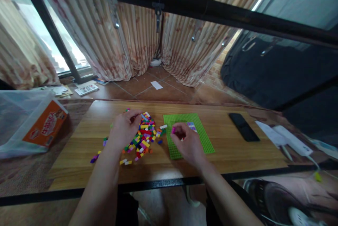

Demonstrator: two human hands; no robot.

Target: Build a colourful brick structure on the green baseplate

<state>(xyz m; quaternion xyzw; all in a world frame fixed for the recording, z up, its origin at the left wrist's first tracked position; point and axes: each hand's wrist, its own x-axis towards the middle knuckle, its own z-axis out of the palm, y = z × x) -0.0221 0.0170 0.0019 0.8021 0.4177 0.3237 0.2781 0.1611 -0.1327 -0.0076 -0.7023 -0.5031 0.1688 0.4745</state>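
My left hand point(125, 125) reaches over a pile of small coloured bricks point(145, 132). Its thumb and forefinger are apart at the tips, and I see nothing between them. My right hand point(188, 143) is over the left part of a green studded baseplate point(203, 138), pinching a magenta brick point(173, 130) between thumb and fingertips. Behind that hand, a patch of light purple and white bricks point(191, 126) sits on the baseplate, partly covered by the fingers. A white brick point(163, 126) lies between the pile and the plate.
A black phone point(244, 127) lies on the right of the wooden table point(89, 141). Left of the table is a clear plastic bin point(23, 124) with an orange label. A white power strip point(293, 140) and a fan point(277, 198) are at the right. Curtains hang behind.
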